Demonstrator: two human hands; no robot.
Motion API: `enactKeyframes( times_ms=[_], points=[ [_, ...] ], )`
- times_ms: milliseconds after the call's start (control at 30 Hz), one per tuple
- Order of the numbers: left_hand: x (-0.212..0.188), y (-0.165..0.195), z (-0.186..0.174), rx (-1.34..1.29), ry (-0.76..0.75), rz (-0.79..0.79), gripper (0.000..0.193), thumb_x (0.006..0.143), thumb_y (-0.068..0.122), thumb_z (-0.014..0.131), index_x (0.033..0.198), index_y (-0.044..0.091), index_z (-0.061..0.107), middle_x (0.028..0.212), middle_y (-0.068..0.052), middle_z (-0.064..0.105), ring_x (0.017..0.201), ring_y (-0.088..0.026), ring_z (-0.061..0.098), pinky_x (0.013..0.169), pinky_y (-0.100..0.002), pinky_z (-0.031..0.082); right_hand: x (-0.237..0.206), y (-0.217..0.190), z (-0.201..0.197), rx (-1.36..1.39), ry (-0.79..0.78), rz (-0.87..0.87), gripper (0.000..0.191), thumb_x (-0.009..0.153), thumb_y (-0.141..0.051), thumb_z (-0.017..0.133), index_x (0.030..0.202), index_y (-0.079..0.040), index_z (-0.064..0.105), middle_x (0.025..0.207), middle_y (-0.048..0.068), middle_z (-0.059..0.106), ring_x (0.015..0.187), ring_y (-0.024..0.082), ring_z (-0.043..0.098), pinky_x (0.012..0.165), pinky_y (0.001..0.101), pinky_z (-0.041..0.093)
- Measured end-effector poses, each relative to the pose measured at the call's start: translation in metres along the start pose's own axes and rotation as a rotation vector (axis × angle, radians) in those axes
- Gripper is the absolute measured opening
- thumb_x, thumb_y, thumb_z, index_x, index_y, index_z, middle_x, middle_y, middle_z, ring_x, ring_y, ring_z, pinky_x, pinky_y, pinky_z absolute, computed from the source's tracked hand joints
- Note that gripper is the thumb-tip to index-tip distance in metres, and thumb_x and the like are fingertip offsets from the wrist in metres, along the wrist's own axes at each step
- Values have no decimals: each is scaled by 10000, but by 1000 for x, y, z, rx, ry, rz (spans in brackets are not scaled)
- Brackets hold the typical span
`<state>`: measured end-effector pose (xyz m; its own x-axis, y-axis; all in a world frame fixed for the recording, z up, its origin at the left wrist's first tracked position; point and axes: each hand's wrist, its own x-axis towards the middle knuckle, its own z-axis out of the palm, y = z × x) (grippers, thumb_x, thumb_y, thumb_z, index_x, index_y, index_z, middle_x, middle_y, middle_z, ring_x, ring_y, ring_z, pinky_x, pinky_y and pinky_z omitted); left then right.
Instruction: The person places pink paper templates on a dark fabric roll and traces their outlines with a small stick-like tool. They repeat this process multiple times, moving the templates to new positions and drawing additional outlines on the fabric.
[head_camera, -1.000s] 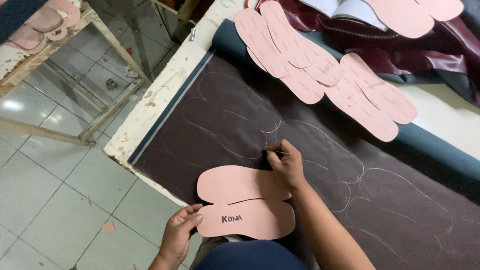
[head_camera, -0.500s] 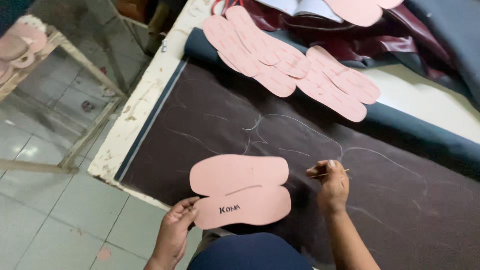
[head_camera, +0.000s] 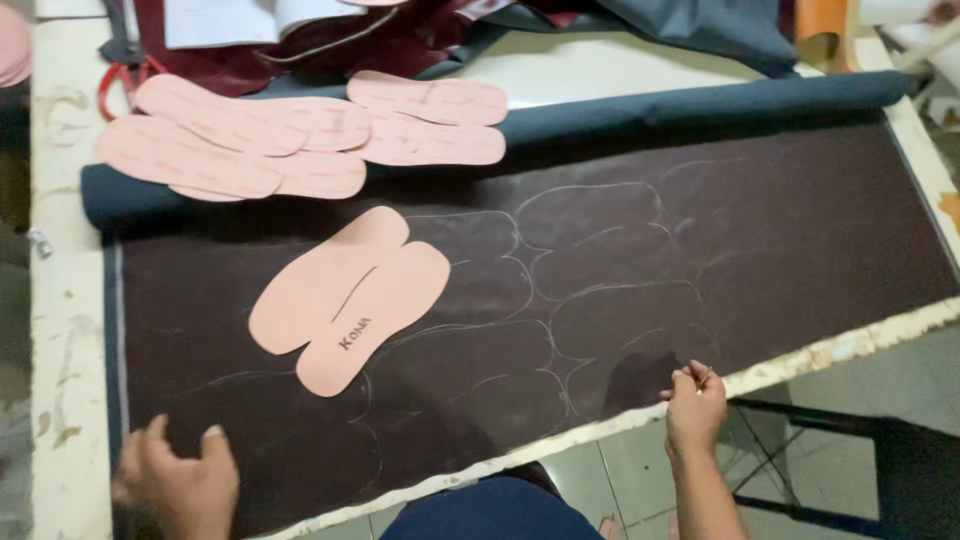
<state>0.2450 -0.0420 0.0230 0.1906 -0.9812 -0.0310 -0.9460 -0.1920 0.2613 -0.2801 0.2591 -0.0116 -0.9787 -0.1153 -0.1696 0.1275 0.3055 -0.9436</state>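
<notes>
Right hand (head_camera: 697, 408) pinched on a small marker; left hand (head_camera: 180, 480) spread, empty, nearer pink template (head_camera: 345, 300), angled far-right.

Desk (head_camera: 65, 330): worn white top w/ chipped paint. Dark brown sheet (head_camera: 700, 260) covers most of it, chalk outlines on it. Rolled blue-grey fabric (head_camera: 700, 105) along sheet's far edge. Maroon material (head_camera: 330, 50) & open booklet (head_camera: 230, 20) beyond the roll.
</notes>
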Motion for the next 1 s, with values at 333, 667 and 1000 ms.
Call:
enactKeyframes(
  times_ms=[333, 667, 1000],
  points=[
    [-14, -105, 37, -253, -17, -273, 599, 920, 157, 790, 1412, -56, 522, 1188, -265, 594, 1044, -428, 607, 921, -533, 503, 42, 31, -71, 329, 74, 269, 406, 960, -106, 617, 1341, -3, 519, 1066, 87, 669, 758, 144, 687, 451, 232, 351],
    [-105, -72, -6, -881, 62, -457, 398, 982, 132, 739, 1298, 2, 535, 1003, -165, 668, 839, -315, 693, 719, -436, 566, 78, 17, -121, 9, -128, 92, 324, 925, -154, 707, 1223, -39, 650, 922, 49, 657, 686, 118, 597, 494, 224, 421],
    [-140, -95, -21, -1414, 314, -555, 183, 1015, 186, 736, 1074, 110, 580, 1036, -69, 648, 872, -179, 672, 640, -334, 499, 84, -3, -147, 481, -86, 433, 142, 991, -257, 650, 946, -146, 574, 779, -23, 596, 653, 79, 625, 437, 198, 310]
  ],
)
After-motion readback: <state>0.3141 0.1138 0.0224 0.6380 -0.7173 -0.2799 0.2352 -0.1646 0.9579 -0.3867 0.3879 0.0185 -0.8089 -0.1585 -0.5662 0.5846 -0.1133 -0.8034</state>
